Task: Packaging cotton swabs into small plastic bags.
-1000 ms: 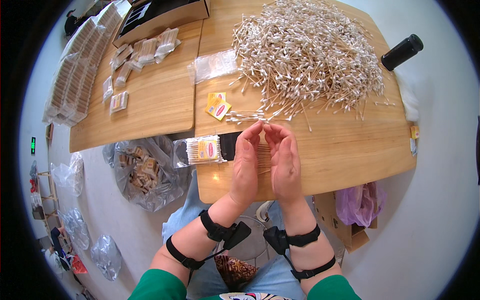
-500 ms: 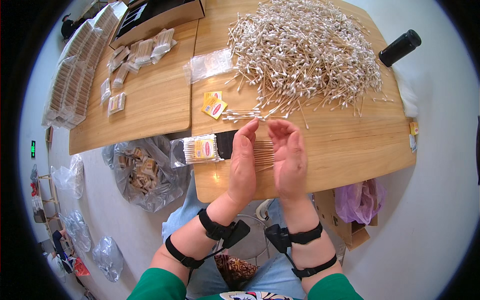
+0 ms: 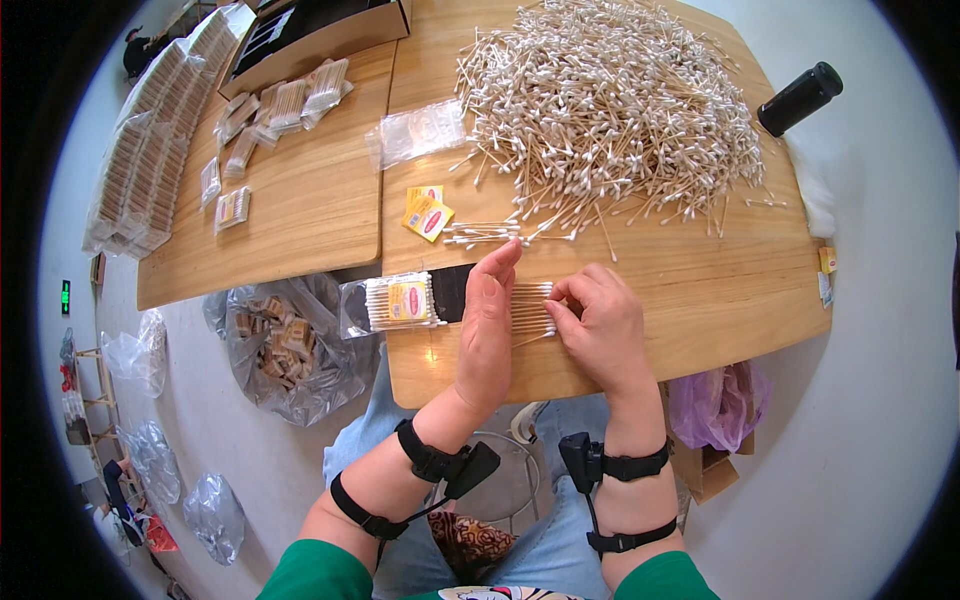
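My left hand (image 3: 487,335) stands on edge on the wooden table, fingers straight, its palm side against a flat row of cotton swabs (image 3: 529,312). At the row's right end my right hand (image 3: 608,325) is closed in a pinch, thumb and forefinger at the white swab tips. Left of my left hand, a clear bag of cotton swabs (image 3: 385,303) with a yellow label card lies partly over a dark strip (image 3: 456,290). Several loose swabs (image 3: 482,233) lie just beyond my hands, beside yellow label cards (image 3: 428,218). My left hand hides part of the row.
A large heap of cotton swabs (image 3: 610,110) covers the far table. Flat clear bags (image 3: 425,135) lie left of it, a black cylinder (image 3: 800,98) right. Filled packs (image 3: 290,103) and stacked packs (image 3: 150,150) sit far left. A grey bag (image 3: 290,350) stands below the table edge.
My right hand has turned from upright and facing the left hand to a palm-down pinch at the row's right end, shifting slightly right. My left hand stays in place.
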Available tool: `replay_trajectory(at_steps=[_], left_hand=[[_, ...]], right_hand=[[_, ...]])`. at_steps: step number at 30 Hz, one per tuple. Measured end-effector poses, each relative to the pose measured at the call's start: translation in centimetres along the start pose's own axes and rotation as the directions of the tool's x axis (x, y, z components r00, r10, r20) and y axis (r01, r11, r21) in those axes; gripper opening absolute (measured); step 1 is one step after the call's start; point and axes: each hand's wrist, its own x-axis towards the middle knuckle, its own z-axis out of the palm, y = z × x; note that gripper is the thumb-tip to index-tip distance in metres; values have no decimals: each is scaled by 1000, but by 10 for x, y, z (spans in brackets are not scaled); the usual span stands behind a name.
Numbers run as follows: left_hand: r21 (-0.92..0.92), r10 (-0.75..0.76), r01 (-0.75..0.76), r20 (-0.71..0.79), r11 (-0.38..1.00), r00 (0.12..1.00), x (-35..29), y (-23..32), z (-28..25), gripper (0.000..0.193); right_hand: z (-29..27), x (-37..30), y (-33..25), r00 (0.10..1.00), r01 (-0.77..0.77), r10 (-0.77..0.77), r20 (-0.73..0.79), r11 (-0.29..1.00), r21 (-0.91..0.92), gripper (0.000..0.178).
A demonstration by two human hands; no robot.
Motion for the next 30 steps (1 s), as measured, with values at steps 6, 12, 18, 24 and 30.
replay_trajectory(at_steps=[6,12,18,24,30], left_hand=[[17,3,-3,-1,1000,1000,1,-3,0,52],[18,-8,8,-12,1000,1000,1,-1,0,51],[-18,-86,87,34,996,996,-6,19,-8,51],[459,-446,309,227,833,866,-20,40,-27,64],[384,-356,255,220,887,908,-16,27,-34,62]], right_hand=[[4,1,3,1000,-21,21,8,999,-42,9],[9,4,0,990,-132,133,-52,991,22,8],[9,2,4,996,-17,16,-82,1000,-14,15],[7,1,11,992,-87,93,-89,993,76,15],[9,2,8,993,-81,88,-82,993,82,15]])
